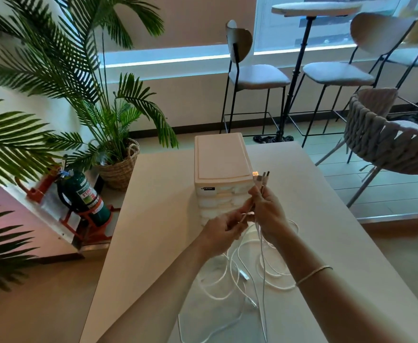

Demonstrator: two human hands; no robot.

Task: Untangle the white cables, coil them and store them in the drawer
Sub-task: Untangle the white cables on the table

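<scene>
Loose white cables lie nearest, spread in overlapping loops on the worktop toward its near edge, between the two forearms. At least one plug lies among the loops, and several strands cross each other, so the bundle is not yet untangled.

From this heap some strands rise up to the hands. The right hand has its fingers curled around a few cable ends, and their metal plugs stand out above the fist, side by side. The left hand pinches one thin strand between thumb and fingers, just beside the right hand; both grips are closed on cable. A thin bracelet is on the right wrist.

Behind the hands, near the far edge of the worktop, stands the small drawer unit, white and translucent. Its drawers seem closed, though the hands hide part of the front.

My judgement is that the step in hand is the untangling: the ends are gathered, and the left hand separates one cable. The next move calls for pulling this strand slowly free through the loops, without tightening a knot. Coiling and storing are not yet begun.

Around the worktop are a palm plant, a fire extinguisher and a few chairs.
</scene>
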